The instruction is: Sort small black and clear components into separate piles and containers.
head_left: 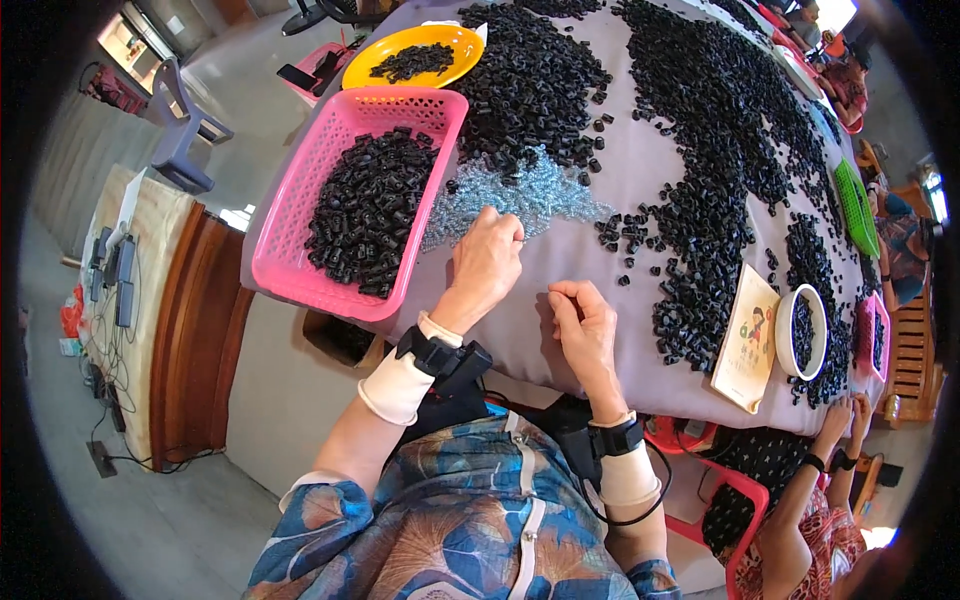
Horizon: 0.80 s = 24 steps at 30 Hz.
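My left hand (488,262) is curled, its fingertips at the near edge of a spread of tiny pale-blue shiny pieces (515,195). What its fingers hold, if anything, is hidden. Over the grey cloth nearer my body, my right hand (587,325) has thumb and fingers pinched together; any piece between them is too small to make out. Left of my left hand stands a pink perforated basket (272,240) with many small black plastic parts (365,205) inside. A heap of like black parts (525,80) lies beyond the pale-blue pieces.
A yellow plate (465,45) with black pieces sits behind the basket. More black parts (710,200) cover the table's right side, near a booklet (747,340), a white round bowl (819,350) and a green basket (853,205). Another person's hands (845,415) are at the lower right.
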Motion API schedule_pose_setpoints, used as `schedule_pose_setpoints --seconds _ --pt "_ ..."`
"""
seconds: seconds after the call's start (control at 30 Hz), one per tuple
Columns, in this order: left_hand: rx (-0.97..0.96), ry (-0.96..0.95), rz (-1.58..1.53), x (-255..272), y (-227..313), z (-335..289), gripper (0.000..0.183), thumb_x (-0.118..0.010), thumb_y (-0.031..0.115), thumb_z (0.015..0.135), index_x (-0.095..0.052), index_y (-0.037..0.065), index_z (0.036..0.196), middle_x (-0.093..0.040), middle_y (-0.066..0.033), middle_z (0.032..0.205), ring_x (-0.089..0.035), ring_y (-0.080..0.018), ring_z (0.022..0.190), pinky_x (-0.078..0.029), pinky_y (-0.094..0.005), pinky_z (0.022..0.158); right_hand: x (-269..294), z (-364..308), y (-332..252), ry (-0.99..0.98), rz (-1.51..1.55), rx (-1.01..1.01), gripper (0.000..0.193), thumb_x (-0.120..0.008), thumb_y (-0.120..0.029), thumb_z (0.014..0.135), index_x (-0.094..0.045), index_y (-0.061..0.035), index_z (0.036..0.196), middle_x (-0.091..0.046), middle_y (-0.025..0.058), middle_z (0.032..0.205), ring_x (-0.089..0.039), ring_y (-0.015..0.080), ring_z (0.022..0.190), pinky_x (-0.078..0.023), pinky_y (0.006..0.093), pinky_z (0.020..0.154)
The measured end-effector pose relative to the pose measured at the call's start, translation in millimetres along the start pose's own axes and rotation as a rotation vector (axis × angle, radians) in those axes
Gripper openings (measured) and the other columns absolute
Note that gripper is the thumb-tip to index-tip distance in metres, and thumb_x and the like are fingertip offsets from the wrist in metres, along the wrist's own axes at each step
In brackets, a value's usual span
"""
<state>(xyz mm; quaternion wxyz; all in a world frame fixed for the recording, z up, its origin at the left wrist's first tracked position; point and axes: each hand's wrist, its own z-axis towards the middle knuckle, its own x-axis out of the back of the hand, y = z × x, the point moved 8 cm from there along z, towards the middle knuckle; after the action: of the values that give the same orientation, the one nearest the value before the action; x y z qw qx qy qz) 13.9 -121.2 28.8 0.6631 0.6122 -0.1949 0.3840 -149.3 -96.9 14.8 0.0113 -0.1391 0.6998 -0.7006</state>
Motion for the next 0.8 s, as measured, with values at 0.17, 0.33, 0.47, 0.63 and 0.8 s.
schedule_pose_setpoints --seconds 0.17,0.33,0.47,0.63,0.8 --pt "-0.076 0.055 -0.035 6 9 -5 0.006 -0.058 0.008 0.079 -0.053 0.006 0.082 -0.050 -0.0091 0.083 -0.053 -0.0288 0.078 -0.043 -0.0399 0.067 1 1 -2 -0.014 -0.007 -0.022 0.009 -0.057 -0.007 0.085 -0.061 -0.0003 0.089 -0.055 0.0029 0.070 -0.049 0.0070 0.055 -0.043 0.0220 0.048" --pt "-0.243 0.060 -0.037 10 27 -8 0.004 -0.054 0.005 0.080 -0.051 0.004 0.082 -0.052 -0.0100 0.080 -0.051 -0.0291 0.080 -0.041 -0.0383 0.067 1 2 -2 0.001 0.051 -0.049 0.010 -0.056 -0.007 0.085 -0.060 -0.0004 0.092 -0.056 0.0018 0.070 -0.049 0.0067 0.055 -0.042 0.0223 0.046" --pt "-0.383 0.000 -0.176 8 53 -18 0.005 -0.055 0.002 0.079 -0.051 0.003 0.083 -0.053 -0.0107 0.078 -0.050 -0.0298 0.079 -0.041 -0.0377 0.067 5 9 -4 0.057 0.218 -0.078 0.011 -0.056 -0.008 0.087 -0.059 -0.0005 0.094 -0.056 0.0011 0.069 -0.049 0.0059 0.053 -0.041 0.0214 0.045" --pt "-0.289 -0.194 -0.433 -10 62 -25 0.007 -0.056 -0.001 0.079 -0.053 0.001 0.085 -0.055 -0.0062 0.075 -0.054 -0.0178 0.070 -0.043 -0.0285 0.063 15 7 6 0.043 0.253 -0.105 0.009 -0.056 -0.008 0.087 -0.059 -0.0010 0.091 -0.054 0.0007 0.063 -0.049 0.0053 0.051 -0.042 0.0205 0.045" --pt "-0.070 -0.461 -0.676 -36 62 -19 0.004 -0.057 0.000 0.081 -0.055 0.001 0.084 -0.058 -0.0018 0.077 -0.053 -0.0070 0.071 -0.045 -0.0233 0.063 35 0 4 0.041 0.236 -0.096 0.007 -0.055 -0.007 0.086 -0.059 -0.0017 0.089 -0.056 0.0014 0.067 -0.051 0.0056 0.053 -0.043 0.0203 0.046"
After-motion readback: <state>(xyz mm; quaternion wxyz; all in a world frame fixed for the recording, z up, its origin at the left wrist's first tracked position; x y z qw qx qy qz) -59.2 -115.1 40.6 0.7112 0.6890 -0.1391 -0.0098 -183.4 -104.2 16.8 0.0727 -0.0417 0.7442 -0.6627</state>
